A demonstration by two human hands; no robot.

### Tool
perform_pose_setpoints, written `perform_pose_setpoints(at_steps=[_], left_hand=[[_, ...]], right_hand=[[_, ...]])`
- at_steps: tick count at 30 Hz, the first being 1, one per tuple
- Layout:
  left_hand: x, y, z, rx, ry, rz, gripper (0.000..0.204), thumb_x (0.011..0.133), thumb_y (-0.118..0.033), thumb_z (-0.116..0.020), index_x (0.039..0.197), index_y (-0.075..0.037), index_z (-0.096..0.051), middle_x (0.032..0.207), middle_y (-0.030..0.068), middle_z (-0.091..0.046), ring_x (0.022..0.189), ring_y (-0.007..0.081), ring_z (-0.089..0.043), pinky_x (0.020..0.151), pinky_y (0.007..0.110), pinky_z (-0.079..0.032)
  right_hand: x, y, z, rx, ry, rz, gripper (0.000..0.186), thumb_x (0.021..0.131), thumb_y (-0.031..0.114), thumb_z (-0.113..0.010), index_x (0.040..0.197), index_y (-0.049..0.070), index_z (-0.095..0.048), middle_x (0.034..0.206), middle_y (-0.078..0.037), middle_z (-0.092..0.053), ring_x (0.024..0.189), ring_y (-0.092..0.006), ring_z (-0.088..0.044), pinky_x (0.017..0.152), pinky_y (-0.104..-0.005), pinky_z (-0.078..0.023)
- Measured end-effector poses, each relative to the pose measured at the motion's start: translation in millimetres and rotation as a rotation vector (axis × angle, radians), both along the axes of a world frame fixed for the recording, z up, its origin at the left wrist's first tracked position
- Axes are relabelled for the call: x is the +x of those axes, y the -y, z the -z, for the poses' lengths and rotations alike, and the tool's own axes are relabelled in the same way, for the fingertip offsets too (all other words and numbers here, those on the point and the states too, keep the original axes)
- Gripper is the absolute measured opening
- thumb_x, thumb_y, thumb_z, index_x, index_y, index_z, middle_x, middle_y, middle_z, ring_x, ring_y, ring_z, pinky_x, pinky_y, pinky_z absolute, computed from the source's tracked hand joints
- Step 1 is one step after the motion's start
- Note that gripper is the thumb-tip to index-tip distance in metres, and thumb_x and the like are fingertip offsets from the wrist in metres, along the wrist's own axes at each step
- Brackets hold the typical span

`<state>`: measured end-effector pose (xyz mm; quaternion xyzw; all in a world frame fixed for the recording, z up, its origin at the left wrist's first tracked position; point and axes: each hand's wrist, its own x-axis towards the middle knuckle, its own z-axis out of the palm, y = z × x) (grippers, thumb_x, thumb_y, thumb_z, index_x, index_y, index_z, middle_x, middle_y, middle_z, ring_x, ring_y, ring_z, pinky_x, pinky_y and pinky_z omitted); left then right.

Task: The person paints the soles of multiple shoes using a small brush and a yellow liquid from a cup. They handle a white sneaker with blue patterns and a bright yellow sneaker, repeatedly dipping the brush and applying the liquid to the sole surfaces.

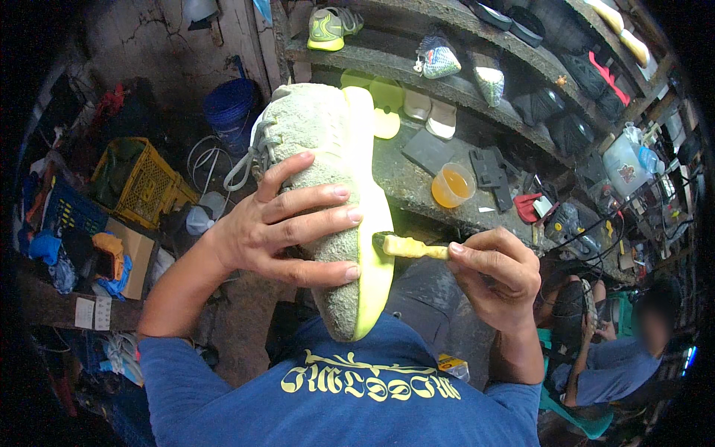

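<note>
Upright in front of my chest is a grey knit shoe (pixel 316 127) with laces on its left side and a thick, bright yellow-green sole (pixel 378 216) facing right. My left hand (pixel 275 231) is wrapped across the upper, fingertips pressed near the sole's edge. Between thumb and fingers, my right hand (pixel 503 276) pinches a small brush (pixel 413 247) whose yellowish handle looks caked with dried matter. The brush's dark tip meets the sole's side at about mid-length. Some of the sole is washed out by glare.
Beyond the brush, a clear cup (pixel 452 186) of amber liquid stands on a cluttered bench. Shelves (pixel 395 63) of footwear rise behind it. To the left are a yellow crate (pixel 141 182) and a blue bucket (pixel 229 104). At right, a seated person (pixel 618 365) holds a shoe.
</note>
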<state>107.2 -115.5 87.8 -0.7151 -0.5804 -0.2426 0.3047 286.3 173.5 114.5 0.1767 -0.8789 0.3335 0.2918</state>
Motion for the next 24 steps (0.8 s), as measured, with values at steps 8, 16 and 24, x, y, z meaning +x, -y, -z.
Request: perform_pose_setpoints(at_steps=[8, 16, 24], left_hand=[[2, 0, -1, -0.006, 0.017, -0.018, 0.041, 0.09, -0.026, -0.07, 0.128, -0.039, -0.061, 0.142, 0.0026, -0.059, 0.132, 0.0245, -0.055, 0.122, 0.057, -0.03], [3, -1, -5, -0.04, 0.02, -0.029, 0.042, 0.089, -0.024, -0.069, 0.127, -0.039, -0.063, 0.142, 0.0032, -0.059, 0.131, 0.0246, -0.056, 0.122, 0.057, -0.03], [2, 0, -6, -0.057, -0.013, -0.042, 0.043, 0.089, -0.027, -0.07, 0.129, -0.04, -0.062, 0.142, 0.0025, -0.059, 0.131, 0.0244, -0.055, 0.122, 0.057, -0.03]], right_hand=[[2, 0, 1, 0.028, -0.032, 0.009, 0.026, 0.076, -0.002, -0.084, 0.099, 0.009, -0.078, 0.085, -0.008, -0.07, 0.064, -0.0173, -0.067, 0.055, -0.0285, -0.051], [5, -3, -2, 0.076, -0.034, 0.021, 0.028, 0.075, 0.0, -0.084, 0.1, 0.011, -0.077, 0.083, -0.008, -0.07, 0.065, -0.0188, -0.067, 0.054, -0.0296, -0.051], [11, -4, -9, 0.028, 0.02, -0.009, 0.032, 0.072, -0.004, -0.083, 0.101, 0.01, -0.078, 0.084, -0.008, -0.07, 0.067, -0.0196, -0.068, 0.058, -0.0305, -0.052]])
